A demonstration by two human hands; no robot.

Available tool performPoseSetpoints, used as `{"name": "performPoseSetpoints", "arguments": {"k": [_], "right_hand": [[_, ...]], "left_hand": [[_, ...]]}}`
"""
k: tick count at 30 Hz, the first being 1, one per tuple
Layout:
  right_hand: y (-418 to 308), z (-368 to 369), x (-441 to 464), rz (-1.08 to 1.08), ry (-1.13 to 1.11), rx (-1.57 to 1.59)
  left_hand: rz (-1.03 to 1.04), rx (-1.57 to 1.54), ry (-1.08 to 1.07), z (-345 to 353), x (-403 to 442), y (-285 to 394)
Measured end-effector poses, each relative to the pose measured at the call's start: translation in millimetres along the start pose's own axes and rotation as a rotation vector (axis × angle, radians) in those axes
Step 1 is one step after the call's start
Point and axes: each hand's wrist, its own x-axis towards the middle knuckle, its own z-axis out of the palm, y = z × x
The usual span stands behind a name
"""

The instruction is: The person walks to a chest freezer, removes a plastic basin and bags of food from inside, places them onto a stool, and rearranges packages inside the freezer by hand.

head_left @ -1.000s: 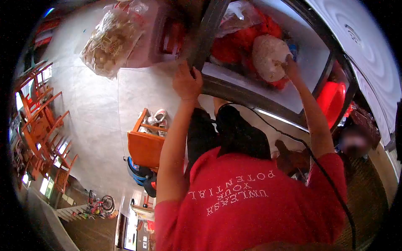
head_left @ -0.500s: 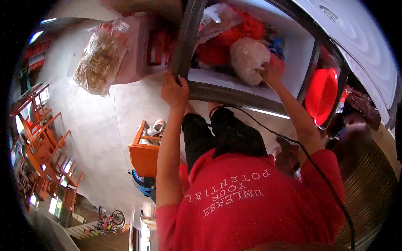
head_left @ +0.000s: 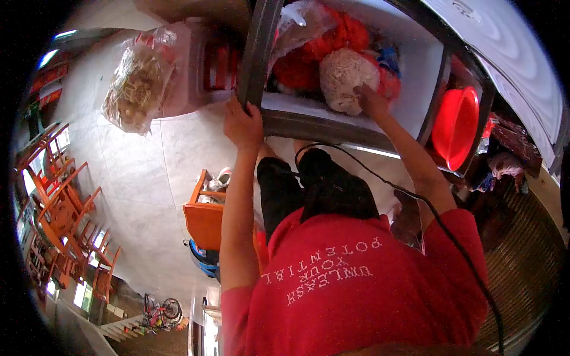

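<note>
Inside the open chest freezer (head_left: 409, 113) lies a pale, lumpy, rounded bundle (head_left: 346, 78), apparently bagged. My right hand (head_left: 373, 101) reaches in over the front wall, its fingers closed at the bundle's near right edge; some fingertips are hidden. Red bags (head_left: 339, 37) and a clear plastic bag (head_left: 300, 26) lie behind and to the left of the bundle. Something blue (head_left: 389, 59) shows to its right. My left hand (head_left: 243, 123) is closed round the freezer's dark rim (head_left: 256, 77) at the near left corner.
A red basin (head_left: 456, 127) stands right of the freezer opening, beneath the raised white lid (head_left: 504, 65). To the left, a clear bag of tan contents (head_left: 135, 89) rests by a pale plastic bin (head_left: 184, 89). A wooden stool (head_left: 203, 222) and a black cable (head_left: 380, 181) are close by.
My right hand has shifted a little left, further over the pale bundle, which has turned slightly and looks rounder. My left hand keeps its hold on the rim. The view has moved slightly.
</note>
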Motion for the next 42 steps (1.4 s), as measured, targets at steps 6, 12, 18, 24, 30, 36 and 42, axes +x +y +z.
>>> {"name": "performPoseSetpoints", "arguments": {"k": [6,12,18,24,30,36,42], "right_hand": [[3.9,12.5,3.2,-0.312,-0.096,-0.628],[3.8,23.9,16.1,-0.456,-0.069,-0.651],[-6.4,25.0,11.6,-0.51,-0.068,-0.684],[0.5,32.5,22.9,-0.632,-0.075,-0.763],[-5.8,37.6,26.0,-0.494,-0.161,-0.746],[-12.5,24.0,8.4,-0.407,-0.139,-0.661],[-16.7,11.4,-6.5,-0.263,-0.213,-0.525]], "left_hand": [[0.009,-0.016,0.019,1.6,0.9,0.3],[0.015,-0.02,0.031,3.8,0.9,-1.8],[0.03,-0.025,0.051,3.0,2.7,1.2],[0.01,-0.018,0.035,1.7,2.8,2.9],[0.009,-0.033,0.023,1.8,2.4,2.4],[0.005,-0.052,0.025,1.8,3.0,0.9],[0.019,-0.034,0.045,4.1,2.0,-1.3]]}}
